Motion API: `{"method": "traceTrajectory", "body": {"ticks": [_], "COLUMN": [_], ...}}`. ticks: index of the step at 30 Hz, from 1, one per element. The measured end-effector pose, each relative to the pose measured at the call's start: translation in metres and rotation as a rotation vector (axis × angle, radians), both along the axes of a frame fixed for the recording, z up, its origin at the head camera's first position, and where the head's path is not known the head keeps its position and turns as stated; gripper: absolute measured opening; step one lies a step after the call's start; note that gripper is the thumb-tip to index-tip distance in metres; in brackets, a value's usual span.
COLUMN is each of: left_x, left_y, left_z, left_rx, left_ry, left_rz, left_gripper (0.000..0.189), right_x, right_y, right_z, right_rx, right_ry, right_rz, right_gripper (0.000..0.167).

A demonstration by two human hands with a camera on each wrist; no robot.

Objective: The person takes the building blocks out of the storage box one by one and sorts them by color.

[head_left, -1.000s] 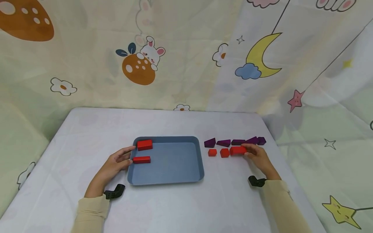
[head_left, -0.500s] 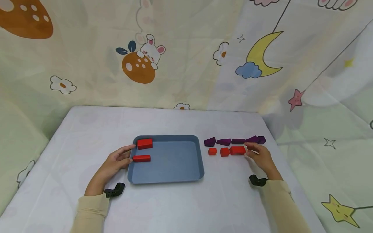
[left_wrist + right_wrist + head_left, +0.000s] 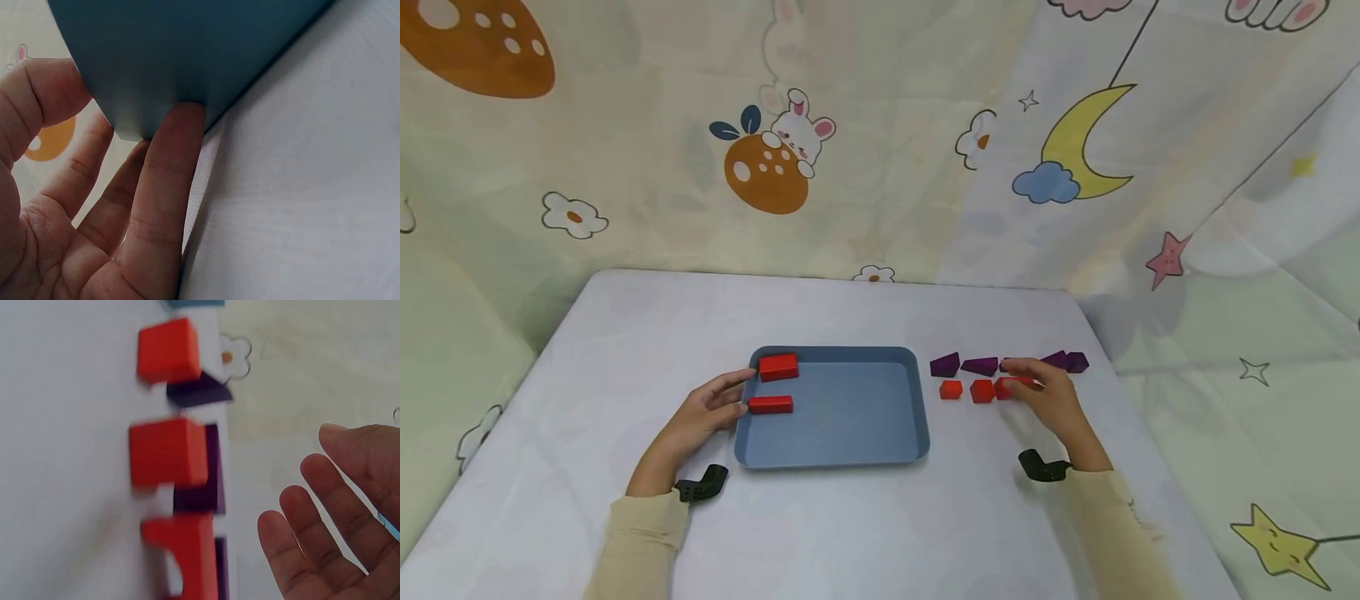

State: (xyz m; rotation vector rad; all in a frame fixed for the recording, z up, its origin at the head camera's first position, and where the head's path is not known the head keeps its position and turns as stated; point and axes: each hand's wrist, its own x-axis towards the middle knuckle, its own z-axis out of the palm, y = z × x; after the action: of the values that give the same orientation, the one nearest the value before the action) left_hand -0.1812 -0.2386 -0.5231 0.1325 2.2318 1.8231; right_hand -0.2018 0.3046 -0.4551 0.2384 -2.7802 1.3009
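Note:
At the left rim of a shallow blue-grey tray point(image 3: 850, 421), my left hand point(image 3: 696, 417) rests with thumb and fingers spread. In the left wrist view the fingertips touch the tray's outer wall point(image 3: 144, 62). My right hand point(image 3: 1054, 404) hovers over a red arch-shaped block point(image 3: 199, 550) on the table, partly covering it in the head view. The right wrist view shows its fingers apart, with nothing between them. Left of the arch lie a red block point(image 3: 982, 392) and a smaller red block point(image 3: 951, 390). Inside the tray are two red blocks, one thicker point(image 3: 778, 367) and one slim point(image 3: 771, 405).
Behind the red row runs a row of purple blocks, including a wedge point(image 3: 944, 365), a slim triangular piece point(image 3: 980, 367) and one at the right end point(image 3: 1077, 362). A white cloth covers the table point(image 3: 850, 533). A printed curtain point(image 3: 880, 183) hangs along its back edge.
The right hand has moved left from the right end of the red arch-shaped block to over it. The left hand stays at the tray rim. The head view has shifted slightly.

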Motion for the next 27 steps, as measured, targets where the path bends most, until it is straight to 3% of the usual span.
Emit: {"method": "traceTrajectory", "body": {"ticks": [12, 17, 21, 27], "left_x": [-0.001, 0.0, 0.001, 0.002], "left_y": [-0.002, -0.003, -0.002, -0.001], "left_z": [0.0, 0.0, 0.002, 0.003], "left_rx": [-0.008, -0.015, -0.015, 0.005], "left_ry": [-0.002, -0.003, -0.009, -0.014], "left_rz": [-0.006, -0.006, -0.002, -0.003], "left_gripper": [0.063, 0.063, 0.064, 0.065], "right_x": [-0.006, -0.008, -0.011, -0.023], "right_y": [-0.078, -0.112, -0.138, -0.173], "right_z": [0.0, -0.003, -0.002, -0.002], "right_rx": [-0.175, -0.203, -0.235, -0.216], "right_ry": [-0.022, -0.041, -0.032, -0.049], "right_rz": [0.129, 0.188, 0.293, 0.392], "right_gripper": [0.033, 0.034, 0.032, 0.029]}}
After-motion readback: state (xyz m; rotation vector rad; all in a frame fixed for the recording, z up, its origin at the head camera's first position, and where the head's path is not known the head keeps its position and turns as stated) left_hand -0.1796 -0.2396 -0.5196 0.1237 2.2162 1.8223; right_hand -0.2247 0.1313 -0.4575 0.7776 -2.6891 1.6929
